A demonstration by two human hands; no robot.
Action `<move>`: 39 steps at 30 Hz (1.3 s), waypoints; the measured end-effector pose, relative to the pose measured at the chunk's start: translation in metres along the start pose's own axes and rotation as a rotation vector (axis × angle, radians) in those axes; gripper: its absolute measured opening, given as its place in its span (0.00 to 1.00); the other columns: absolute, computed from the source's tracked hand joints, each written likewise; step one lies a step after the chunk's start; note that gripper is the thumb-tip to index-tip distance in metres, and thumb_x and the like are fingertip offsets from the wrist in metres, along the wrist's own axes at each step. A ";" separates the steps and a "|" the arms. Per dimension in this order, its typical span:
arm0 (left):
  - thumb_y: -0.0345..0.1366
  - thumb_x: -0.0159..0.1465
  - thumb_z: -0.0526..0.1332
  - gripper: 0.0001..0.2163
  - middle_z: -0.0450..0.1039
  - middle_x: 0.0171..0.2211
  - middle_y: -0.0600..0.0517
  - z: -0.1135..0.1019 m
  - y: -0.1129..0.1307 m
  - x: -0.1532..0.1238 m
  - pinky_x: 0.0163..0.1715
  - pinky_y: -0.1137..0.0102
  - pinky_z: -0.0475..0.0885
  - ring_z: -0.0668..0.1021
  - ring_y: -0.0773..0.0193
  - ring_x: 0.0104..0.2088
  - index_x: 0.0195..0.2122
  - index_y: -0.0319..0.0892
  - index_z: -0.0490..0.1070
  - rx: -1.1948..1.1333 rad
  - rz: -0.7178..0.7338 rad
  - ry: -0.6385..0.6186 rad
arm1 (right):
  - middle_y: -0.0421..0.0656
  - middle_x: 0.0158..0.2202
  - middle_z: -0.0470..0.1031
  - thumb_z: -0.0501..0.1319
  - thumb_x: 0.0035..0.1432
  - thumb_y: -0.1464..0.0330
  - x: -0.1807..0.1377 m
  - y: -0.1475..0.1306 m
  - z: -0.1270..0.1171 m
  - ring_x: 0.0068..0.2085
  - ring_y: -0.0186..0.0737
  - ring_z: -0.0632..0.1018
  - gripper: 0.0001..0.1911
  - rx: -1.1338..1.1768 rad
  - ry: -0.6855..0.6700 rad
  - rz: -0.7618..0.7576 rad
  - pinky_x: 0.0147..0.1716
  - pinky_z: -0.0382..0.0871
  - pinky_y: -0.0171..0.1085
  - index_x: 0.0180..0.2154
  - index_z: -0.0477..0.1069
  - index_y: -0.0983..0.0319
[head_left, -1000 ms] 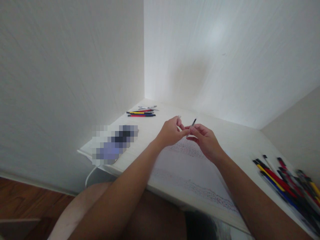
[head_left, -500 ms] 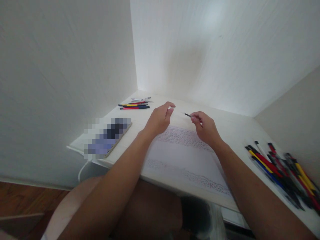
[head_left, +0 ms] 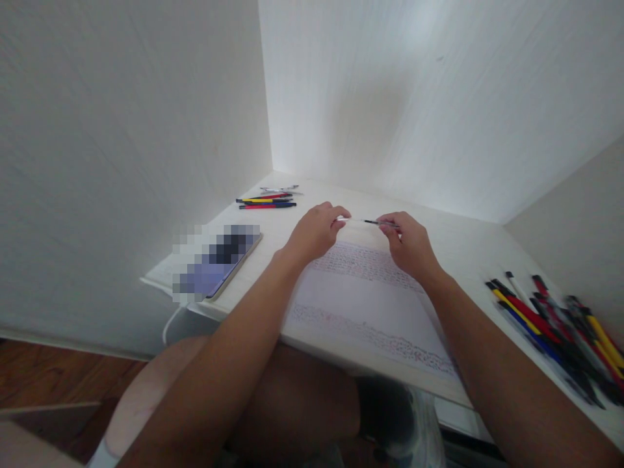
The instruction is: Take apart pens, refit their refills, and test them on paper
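Observation:
Above the top of the written sheet, my right hand [head_left: 407,240] pinches a slim pen [head_left: 371,221] with a black section and a thin pale tip pointing left. My left hand [head_left: 316,231] is closed, thumb against fingers, on a whitish, clear-looking pen part [head_left: 342,219] in line with that tip. Whether the two pieces are joined is too small to make out. Below both hands lies a paper sheet [head_left: 361,299] with handwriting at its top and bottom.
Several red, yellow, blue and white pens [head_left: 267,202] lie at the back left. A larger pile of pens [head_left: 550,325] is at the right. A phone [head_left: 219,263], partly pixelated, rests near the left edge with a white cable [head_left: 170,323]. Walls enclose the desk [head_left: 453,240].
My left fingers, apart and showing nothing between them before, have closed on a whitish pen part. The hands have come closer together, with the pen level between them. The view has shifted slightly.

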State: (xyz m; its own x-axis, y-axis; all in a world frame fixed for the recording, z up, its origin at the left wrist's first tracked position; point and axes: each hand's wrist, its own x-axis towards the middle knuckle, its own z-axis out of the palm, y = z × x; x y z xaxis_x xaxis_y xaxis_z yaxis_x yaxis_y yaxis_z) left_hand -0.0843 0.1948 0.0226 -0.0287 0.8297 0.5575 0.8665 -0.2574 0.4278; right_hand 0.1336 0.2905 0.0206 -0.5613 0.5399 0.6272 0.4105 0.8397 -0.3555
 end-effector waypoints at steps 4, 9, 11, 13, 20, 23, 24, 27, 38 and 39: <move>0.32 0.68 0.58 0.11 0.75 0.39 0.48 0.001 0.002 -0.001 0.46 0.64 0.68 0.75 0.60 0.39 0.48 0.44 0.78 -0.023 -0.011 -0.031 | 0.47 0.41 0.76 0.56 0.66 0.66 0.000 -0.003 0.000 0.43 0.47 0.76 0.10 0.004 -0.032 0.003 0.43 0.70 0.46 0.41 0.76 0.59; 0.33 0.67 0.61 0.10 0.79 0.41 0.47 0.004 0.006 -0.003 0.48 0.64 0.68 0.77 0.60 0.40 0.46 0.44 0.80 -0.124 0.033 -0.109 | 0.45 0.40 0.79 0.64 0.62 0.63 -0.001 -0.009 0.000 0.38 0.45 0.78 0.09 0.162 -0.055 0.075 0.40 0.73 0.46 0.41 0.79 0.58; 0.36 0.66 0.62 0.09 0.80 0.40 0.48 0.003 0.008 -0.003 0.46 0.65 0.68 0.78 0.61 0.38 0.46 0.44 0.80 -0.188 0.026 -0.123 | 0.45 0.37 0.80 0.69 0.57 0.61 0.000 -0.010 -0.001 0.34 0.44 0.78 0.11 0.278 -0.036 0.162 0.37 0.73 0.46 0.41 0.79 0.59; 0.38 0.66 0.63 0.09 0.81 0.38 0.50 0.001 0.011 -0.002 0.44 0.67 0.69 0.77 0.63 0.34 0.45 0.44 0.80 -0.241 0.002 -0.119 | 0.45 0.33 0.80 0.73 0.52 0.60 0.001 -0.011 -0.003 0.31 0.44 0.79 0.15 0.447 -0.008 0.264 0.33 0.74 0.44 0.40 0.78 0.60; 0.41 0.70 0.58 0.13 0.80 0.34 0.52 -0.005 0.019 0.000 0.41 0.69 0.69 0.76 0.66 0.32 0.47 0.44 0.79 -0.367 -0.018 -0.077 | 0.48 0.36 0.81 0.68 0.59 0.52 0.003 -0.016 -0.010 0.36 0.44 0.82 0.19 0.880 -0.001 0.460 0.34 0.78 0.40 0.44 0.78 0.60; 0.38 0.68 0.59 0.11 0.79 0.37 0.50 -0.005 0.018 0.000 0.42 0.68 0.69 0.75 0.65 0.35 0.46 0.44 0.80 -0.322 -0.016 0.000 | 0.47 0.35 0.81 0.71 0.56 0.54 0.004 -0.016 -0.010 0.36 0.43 0.82 0.19 0.922 0.014 0.491 0.35 0.78 0.40 0.43 0.78 0.59; 0.36 0.67 0.61 0.10 0.78 0.38 0.49 -0.005 0.018 0.000 0.41 0.68 0.70 0.75 0.65 0.35 0.46 0.43 0.79 -0.343 -0.031 0.021 | 0.46 0.34 0.80 0.72 0.55 0.54 0.004 -0.015 -0.009 0.36 0.43 0.82 0.18 0.931 0.029 0.501 0.35 0.78 0.40 0.42 0.79 0.59; 0.34 0.63 0.65 0.09 0.78 0.37 0.49 -0.010 0.021 0.001 0.36 0.69 0.72 0.76 0.67 0.31 0.44 0.41 0.78 -0.550 -0.150 0.046 | 0.45 0.33 0.80 0.73 0.53 0.56 0.003 -0.012 -0.008 0.35 0.41 0.81 0.16 0.940 0.064 0.526 0.36 0.78 0.40 0.39 0.78 0.59; 0.34 0.58 0.72 0.08 0.74 0.26 0.49 -0.017 0.019 0.000 0.32 0.65 0.79 0.75 0.69 0.24 0.31 0.36 0.76 -1.086 -0.562 -0.022 | 0.45 0.31 0.79 0.69 0.58 0.58 0.003 -0.011 -0.005 0.32 0.40 0.78 0.12 0.730 0.083 0.402 0.34 0.74 0.41 0.37 0.79 0.60; 0.35 0.58 0.72 0.08 0.75 0.26 0.49 -0.016 0.017 -0.001 0.33 0.65 0.79 0.75 0.69 0.24 0.30 0.36 0.76 -1.120 -0.572 -0.043 | 0.45 0.32 0.80 0.69 0.58 0.59 0.003 -0.011 -0.006 0.32 0.41 0.78 0.11 0.712 0.086 0.387 0.34 0.74 0.42 0.38 0.79 0.59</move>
State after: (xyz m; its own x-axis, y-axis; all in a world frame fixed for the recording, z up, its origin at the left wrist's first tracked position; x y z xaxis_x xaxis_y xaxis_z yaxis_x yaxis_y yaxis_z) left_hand -0.0775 0.1821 0.0409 -0.2253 0.9712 0.0782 -0.1624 -0.1166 0.9798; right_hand 0.1317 0.2822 0.0305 -0.4047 0.8173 0.4102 -0.0073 0.4457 -0.8952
